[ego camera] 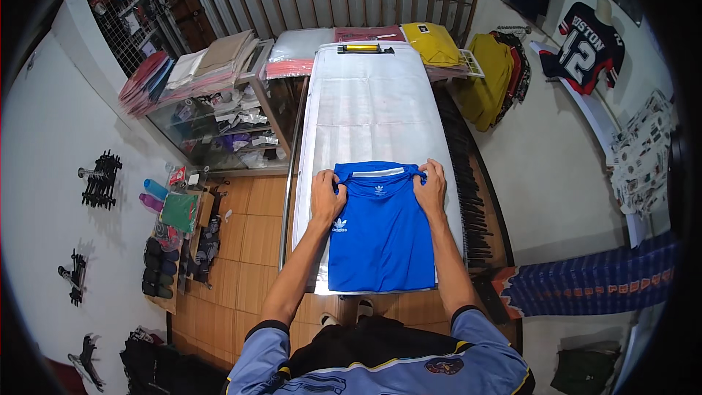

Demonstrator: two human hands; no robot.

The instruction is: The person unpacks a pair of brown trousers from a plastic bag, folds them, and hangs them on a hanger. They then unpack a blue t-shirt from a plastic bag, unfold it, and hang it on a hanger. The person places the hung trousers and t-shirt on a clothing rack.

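Note:
A blue Adidas T-shirt (384, 241), folded into a rectangle, lies at the near end of a long white-covered table (378, 104). Its collar points away from me, with a pale strip inside the neckline. My left hand (328, 197) pinches the cloth at the shirt's far left corner between thumb and fingers. At the far right corner, my right hand (430, 187) grips the bunched fabric by the shoulder. The shirt's lower edge lies along the table's near edge.
At the table's far end sits a yellow-and-black clip-like bar (359, 48). Bagged garments (299, 46) are stacked beyond it. A glass display case (219, 126) stands left, and many dark hangers (471, 203) line the right side. Bottles (156, 188) stand on a low shelf at left.

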